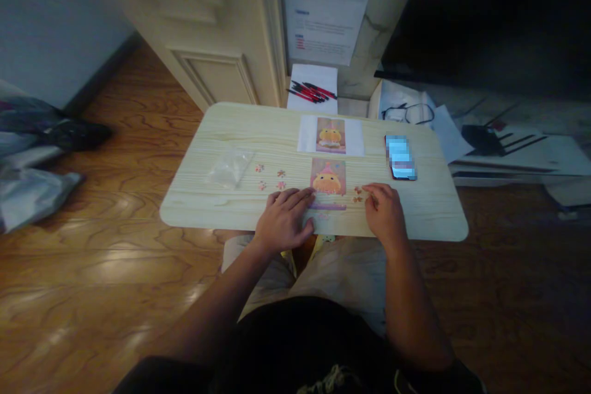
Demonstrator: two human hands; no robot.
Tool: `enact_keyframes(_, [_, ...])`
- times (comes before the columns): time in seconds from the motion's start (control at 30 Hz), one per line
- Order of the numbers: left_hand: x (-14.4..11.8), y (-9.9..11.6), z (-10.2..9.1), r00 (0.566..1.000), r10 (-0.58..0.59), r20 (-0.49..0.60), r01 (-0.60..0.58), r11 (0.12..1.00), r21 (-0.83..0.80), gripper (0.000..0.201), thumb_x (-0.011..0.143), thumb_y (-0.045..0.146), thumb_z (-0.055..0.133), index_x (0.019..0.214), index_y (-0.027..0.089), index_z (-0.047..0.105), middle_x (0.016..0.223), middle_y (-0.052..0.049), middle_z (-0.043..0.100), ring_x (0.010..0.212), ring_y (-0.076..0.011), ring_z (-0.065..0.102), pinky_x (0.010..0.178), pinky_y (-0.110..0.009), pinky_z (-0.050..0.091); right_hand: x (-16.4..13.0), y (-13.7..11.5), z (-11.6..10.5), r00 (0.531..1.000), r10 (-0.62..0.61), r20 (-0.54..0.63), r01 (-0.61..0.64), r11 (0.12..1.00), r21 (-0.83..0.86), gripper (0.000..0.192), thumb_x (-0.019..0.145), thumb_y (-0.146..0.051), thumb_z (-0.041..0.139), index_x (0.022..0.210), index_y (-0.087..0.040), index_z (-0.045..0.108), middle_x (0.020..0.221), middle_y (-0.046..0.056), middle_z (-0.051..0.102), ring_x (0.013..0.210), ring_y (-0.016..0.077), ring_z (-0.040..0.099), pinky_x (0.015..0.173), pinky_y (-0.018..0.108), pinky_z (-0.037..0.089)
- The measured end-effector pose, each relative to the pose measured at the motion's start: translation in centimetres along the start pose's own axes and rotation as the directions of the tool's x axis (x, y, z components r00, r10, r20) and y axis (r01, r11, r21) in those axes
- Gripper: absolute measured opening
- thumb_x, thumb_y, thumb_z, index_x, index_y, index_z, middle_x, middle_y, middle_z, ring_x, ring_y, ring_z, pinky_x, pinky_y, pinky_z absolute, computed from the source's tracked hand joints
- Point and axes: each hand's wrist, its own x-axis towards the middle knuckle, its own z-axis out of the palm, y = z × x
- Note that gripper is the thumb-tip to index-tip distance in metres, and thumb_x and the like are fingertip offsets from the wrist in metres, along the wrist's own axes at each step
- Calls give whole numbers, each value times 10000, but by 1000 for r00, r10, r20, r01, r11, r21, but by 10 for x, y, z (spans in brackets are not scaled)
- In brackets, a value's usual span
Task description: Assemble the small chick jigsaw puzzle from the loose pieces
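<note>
We see a small, pale wooden surface (429, 221) over a person's lap, with a nearly finished jigsaw puzzle (328, 180) lying near its near edge, showing a yellow cartoon figure with a pink hat. The left hand (285, 217) lies flat, palm down, on the puzzle's near left corner, its fingers (295, 197) stretched out and loosely spread, gripping nothing. The right hand (384, 212) rests just right of the puzzle, its fingers (372, 192) curled in toward a couple of loose puzzle pieces (357, 195) lying between it and the puzzle; we cannot tell whether the fingertips are pinching a piece or only touching the surface.

To the left of the puzzle, four more loose pieces (270, 176) lie scattered, and farther left sits a crumpled clear plastic bag (229, 168). Beyond the puzzle, toward the far edge, lies a white sheet with the reference picture (330, 135) of the same yellow figure. To the right of that, well apart from the hands, lies a phone (400, 157) with a lit screen.

Past the far edge of the surface, a bundle of red and black pens (312, 92) rests on white paper, and a pair of glasses (408, 112) lies on papers to the right. The floor (115, 258) is glossy brown wood.
</note>
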Motion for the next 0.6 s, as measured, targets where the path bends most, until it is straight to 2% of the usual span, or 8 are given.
enact_keyframes(0.1, [-1, -2, 0, 999, 31, -5, -31, 999, -16, 525, 869, 368, 626, 1385, 269, 628, 1541, -38, 577, 1332, -350, 531, 1069, -554, 393, 0, 14, -6, 998, 61, -24, -62, 997, -47, 341, 928, -134, 506, 1164, -177, 748, 1177, 132, 687, 1122, 294, 603, 1056, 475, 494])
enact_keyframes(0.17, [-2, -3, 1, 999, 50, -7, -50, 998, -23, 484, 857, 365, 640, 1334, 286, 664, 1527, -32, 589, 1336, -351, 529, 1073, -557, 392, 1, 15, -7, 997, 77, -9, -77, 996, -53, 310, 923, -165, 551, 1162, -177, 749, 1168, 131, 687, 1108, 300, 605, 1042, 475, 499])
enact_keyframes(0.3, [-2, -5, 2, 997, 72, 0, -72, 997, -17, 442, 862, 387, 646, 1294, 304, 695, 1518, -35, 597, 1338, -356, 527, 1070, -564, 390, 2, 3, -7, 997, 58, 46, -57, 998, -34, 235, 902, -250, 669, 1113, -206, 762, 1115, 114, 679, 1080, 295, 608, 1017, 461, 506])
enact_keyframes(0.47, [-3, -5, 1, 997, 81, 11, -81, 997, -7, 440, 875, 392, 633, 1299, 292, 693, 1543, -29, 576, 1337, -350, 530, 1076, -566, 389, 0, -7, -6, 994, 43, 97, -40, 998, -38, 120, 890, -216, 684, 967, -224, 776, 1032, 86, 672, 1004, 271, 623, 994, 452, 509])
enact_keyframes(0.6, [-3, -4, 1, 998, 67, -4, -67, 998, -11, 438, 865, 383, 641, 1289, 289, 699, 1536, -32, 584, 1333, -350, 537, 1070, -571, 398, -5, -12, -3, 994, 3, 112, -6, 1000, 23, 135, 905, -202, 679, 988, -235, 781, 1054, 78, 673, 1033, 258, 630, 1000, 432, 516])
